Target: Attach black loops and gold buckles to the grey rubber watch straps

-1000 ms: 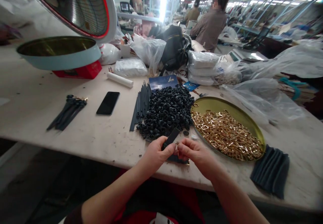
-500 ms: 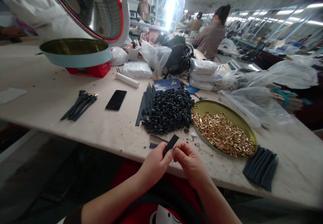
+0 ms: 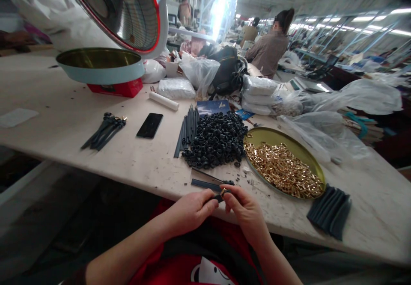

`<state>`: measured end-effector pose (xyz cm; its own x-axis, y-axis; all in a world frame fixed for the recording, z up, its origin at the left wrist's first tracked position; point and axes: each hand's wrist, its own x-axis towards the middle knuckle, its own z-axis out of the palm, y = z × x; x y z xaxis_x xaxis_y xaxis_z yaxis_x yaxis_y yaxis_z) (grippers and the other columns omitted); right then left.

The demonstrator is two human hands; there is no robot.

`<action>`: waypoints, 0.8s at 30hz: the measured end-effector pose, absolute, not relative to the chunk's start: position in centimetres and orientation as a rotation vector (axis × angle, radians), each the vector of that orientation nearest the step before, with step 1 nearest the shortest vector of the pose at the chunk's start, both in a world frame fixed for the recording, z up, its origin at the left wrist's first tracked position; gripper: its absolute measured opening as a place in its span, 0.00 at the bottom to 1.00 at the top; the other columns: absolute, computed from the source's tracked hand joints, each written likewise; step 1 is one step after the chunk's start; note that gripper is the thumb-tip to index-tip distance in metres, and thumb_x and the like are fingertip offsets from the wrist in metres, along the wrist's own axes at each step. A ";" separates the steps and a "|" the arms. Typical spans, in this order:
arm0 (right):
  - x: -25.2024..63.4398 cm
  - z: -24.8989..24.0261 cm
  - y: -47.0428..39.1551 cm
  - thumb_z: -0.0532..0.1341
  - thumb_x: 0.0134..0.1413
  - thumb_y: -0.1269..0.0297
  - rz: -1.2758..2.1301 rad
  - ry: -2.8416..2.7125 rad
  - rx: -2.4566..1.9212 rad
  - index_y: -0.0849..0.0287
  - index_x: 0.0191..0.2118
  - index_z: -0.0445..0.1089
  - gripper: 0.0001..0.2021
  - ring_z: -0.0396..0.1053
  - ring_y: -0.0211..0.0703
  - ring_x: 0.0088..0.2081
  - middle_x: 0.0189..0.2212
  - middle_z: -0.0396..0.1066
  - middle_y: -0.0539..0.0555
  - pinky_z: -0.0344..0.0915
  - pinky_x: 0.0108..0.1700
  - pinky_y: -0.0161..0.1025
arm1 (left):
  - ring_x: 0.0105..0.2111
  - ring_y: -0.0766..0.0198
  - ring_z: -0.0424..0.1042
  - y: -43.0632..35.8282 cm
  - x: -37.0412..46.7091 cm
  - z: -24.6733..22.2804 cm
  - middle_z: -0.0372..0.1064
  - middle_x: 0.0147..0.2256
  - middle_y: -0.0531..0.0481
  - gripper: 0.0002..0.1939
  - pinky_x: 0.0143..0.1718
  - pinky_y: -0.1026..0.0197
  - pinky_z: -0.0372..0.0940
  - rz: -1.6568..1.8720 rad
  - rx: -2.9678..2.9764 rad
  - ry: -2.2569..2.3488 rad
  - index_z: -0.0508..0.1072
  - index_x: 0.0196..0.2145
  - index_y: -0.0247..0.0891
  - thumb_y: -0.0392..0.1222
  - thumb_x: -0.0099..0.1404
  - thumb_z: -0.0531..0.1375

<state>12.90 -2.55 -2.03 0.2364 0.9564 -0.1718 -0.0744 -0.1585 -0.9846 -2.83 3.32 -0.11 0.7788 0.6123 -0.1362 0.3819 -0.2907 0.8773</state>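
At the table's front edge my left hand [image 3: 195, 208] is closed on a dark strap [image 3: 218, 197], most of it hidden by my fingers. Close against it, my right hand [image 3: 243, 203] pinches a small gold buckle [image 3: 224, 191] at the strap's end. Whether the strap passes through the buckle I cannot tell. Just beyond my hands lie dark flat strips [image 3: 205, 184]. A heap of small black loops [image 3: 218, 139] rises behind them. To the right, a round tin lid [image 3: 272, 134] holds many gold buckles [image 3: 285, 169].
Dark straps [image 3: 330, 211] lie stacked at the right edge, long strips [image 3: 187, 129] beside the heap. Left are a phone [image 3: 150, 125], a bundle of straps with buckles [image 3: 104, 132], and a round tin [image 3: 102, 74] under a heater [image 3: 128, 15]. A person [image 3: 269, 47] is farther back.
The strap stood up from my left hand before; now it is lowered and mostly covered by my fingers. The gold buckle has come up to its end. The view has shifted slightly.
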 end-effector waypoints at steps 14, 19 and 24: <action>12.6 -2.2 -2.3 0.59 0.48 0.53 1.172 -0.849 -1.470 0.60 0.29 0.66 0.13 0.61 0.36 0.25 0.20 0.64 0.48 0.59 0.30 0.34 | 0.12 0.75 0.50 3.3 -1.1 -2.5 0.58 0.17 0.59 0.12 0.13 0.71 0.46 0.290 1.340 0.798 0.58 0.30 0.37 0.49 0.63 0.48; 12.4 -2.9 -2.0 0.56 0.52 0.53 1.151 -0.833 -1.499 0.59 0.30 0.64 0.13 0.62 0.36 0.24 0.20 0.64 0.47 0.60 0.30 0.35 | 0.11 0.76 0.51 3.4 -0.7 -2.4 0.63 0.21 0.57 0.11 0.12 0.72 0.47 0.278 1.277 0.826 0.60 0.31 0.36 0.47 0.62 0.48; 12.6 -3.9 -2.9 0.55 0.54 0.61 0.692 -1.216 -1.571 0.56 0.32 0.66 0.06 0.66 0.42 0.30 0.26 0.68 0.52 0.62 0.34 0.40 | 0.13 0.75 0.53 3.3 -0.6 -2.4 0.62 0.21 0.57 0.11 0.13 0.71 0.48 0.289 1.307 0.888 0.59 0.28 0.36 0.47 0.61 0.50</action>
